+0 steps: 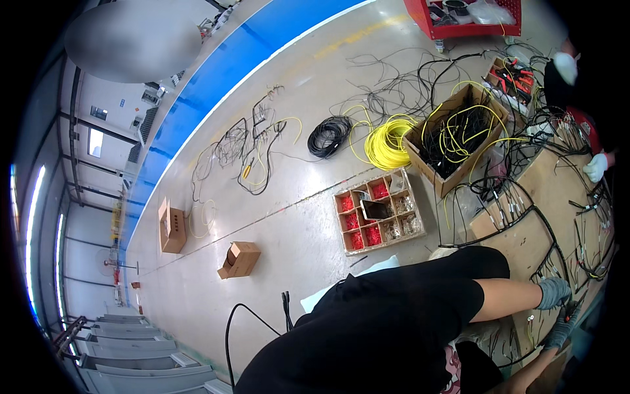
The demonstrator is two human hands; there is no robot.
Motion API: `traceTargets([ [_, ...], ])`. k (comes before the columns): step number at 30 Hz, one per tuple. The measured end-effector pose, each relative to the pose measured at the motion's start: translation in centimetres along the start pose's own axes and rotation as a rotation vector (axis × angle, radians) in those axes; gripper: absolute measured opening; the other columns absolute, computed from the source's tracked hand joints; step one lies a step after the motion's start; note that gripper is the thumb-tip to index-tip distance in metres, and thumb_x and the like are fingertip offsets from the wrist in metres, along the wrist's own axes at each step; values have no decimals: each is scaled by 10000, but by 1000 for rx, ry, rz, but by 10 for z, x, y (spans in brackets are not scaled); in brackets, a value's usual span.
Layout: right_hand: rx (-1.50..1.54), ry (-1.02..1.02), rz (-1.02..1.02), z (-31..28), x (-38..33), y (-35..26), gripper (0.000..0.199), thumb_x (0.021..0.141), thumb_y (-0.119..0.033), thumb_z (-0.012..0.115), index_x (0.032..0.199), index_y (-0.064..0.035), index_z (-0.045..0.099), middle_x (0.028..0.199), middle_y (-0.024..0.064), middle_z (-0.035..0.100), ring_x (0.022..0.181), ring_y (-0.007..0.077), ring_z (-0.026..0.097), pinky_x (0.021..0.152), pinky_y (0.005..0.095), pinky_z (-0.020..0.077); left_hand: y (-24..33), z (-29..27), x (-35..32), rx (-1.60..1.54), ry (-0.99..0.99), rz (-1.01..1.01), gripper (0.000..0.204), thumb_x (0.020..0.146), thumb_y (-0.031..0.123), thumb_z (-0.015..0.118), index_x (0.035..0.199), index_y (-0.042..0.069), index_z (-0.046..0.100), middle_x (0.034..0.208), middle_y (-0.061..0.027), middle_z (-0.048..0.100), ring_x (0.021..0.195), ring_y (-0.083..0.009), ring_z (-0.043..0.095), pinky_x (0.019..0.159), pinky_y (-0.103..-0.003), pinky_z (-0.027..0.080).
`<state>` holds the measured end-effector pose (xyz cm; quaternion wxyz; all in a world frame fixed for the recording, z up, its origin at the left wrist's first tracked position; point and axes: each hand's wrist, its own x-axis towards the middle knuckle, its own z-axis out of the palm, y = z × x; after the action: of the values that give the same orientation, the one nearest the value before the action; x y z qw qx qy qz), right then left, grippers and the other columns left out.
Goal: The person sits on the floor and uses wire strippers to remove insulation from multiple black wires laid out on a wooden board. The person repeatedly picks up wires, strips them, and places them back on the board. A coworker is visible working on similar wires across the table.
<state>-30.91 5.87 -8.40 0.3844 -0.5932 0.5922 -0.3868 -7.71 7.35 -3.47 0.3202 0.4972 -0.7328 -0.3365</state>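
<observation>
At the lower right, over a wooden board (531,203), my left hand (554,293) in a grey knitted glove has its fingers bent in at the cable ends; what they hold is hidden. Just below it my right hand (560,329), gloved alike, is closed around a small black-and-red tool (570,310) whose kind I cannot make out. A thick black cable harness (548,230) curves across the board, with several thin branches fanning out close to both hands.
Behind the board stands a cardboard box (426,157) of black and yellow cables, beside yellow (387,144) and black coils (329,136). A divided tray (357,249) holds small red and clear parts. A co-worker's white-gloved hand (596,167) is at the far right. A red cart (469,31) stands farther back.
</observation>
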Motion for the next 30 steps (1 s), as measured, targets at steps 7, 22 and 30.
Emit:
traceTargets([
  [7,-190,310,141,-111,-12,25,465,848,-187,509,1274,-51,383,1235,96,451,1076,188,448,918,299,352,-26,4,1,-64,16,-112,88,636,112,635,703,57,622,631,-109,613,576,-263,603,500,-347,467],
  [22,-742,338,-49,20,-76,-135,367,745,-143,551,1087,-15,512,990,206,572,915,352,550,812,371,438,-14,-44,-11,-633,-118,-135,59,796,61,565,854,46,568,720,-14,557,606,-83,490,537,-224,434],
  [30,-957,-19,177,64,-84,-187,223,687,-117,574,891,-60,506,821,148,566,791,307,571,704,405,443,-1,-58,-13,-777,-260,-370,72,816,35,561,877,-4,562,743,-39,588,591,-96,547,538,-216,464],
])
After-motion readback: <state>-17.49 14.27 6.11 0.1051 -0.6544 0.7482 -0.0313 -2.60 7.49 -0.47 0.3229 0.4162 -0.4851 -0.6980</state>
